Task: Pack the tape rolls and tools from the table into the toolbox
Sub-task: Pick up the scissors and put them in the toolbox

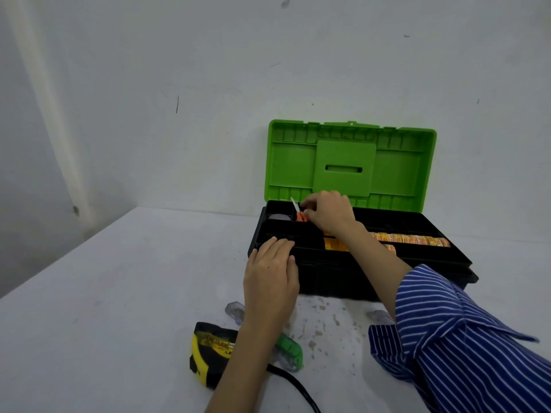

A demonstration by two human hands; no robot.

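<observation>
A black toolbox [334, 281] with a raised green lid [351, 162] stands at the back of the white table. My right hand [328, 214] reaches into a rear tray compartment, pinching a small orange-handled tool [300, 215] with a pale blade pointing up. A grey tape roll [278, 217] lies in the compartment to its left. Orange and yellow tape rolls [411, 239] fill the long front compartment. My left hand [271, 269] rests flat on the box's front left rim, fingers together. A yellow-black tape measure [208, 350] lies on the table near me.
A green and clear tool [290, 351] and a black strap [295, 383] lie partly under my left forearm. Two clear plastic pieces [235, 311] [380, 317] sit in front of the box. The tabletop is scuffed there. A wall stands close behind the box.
</observation>
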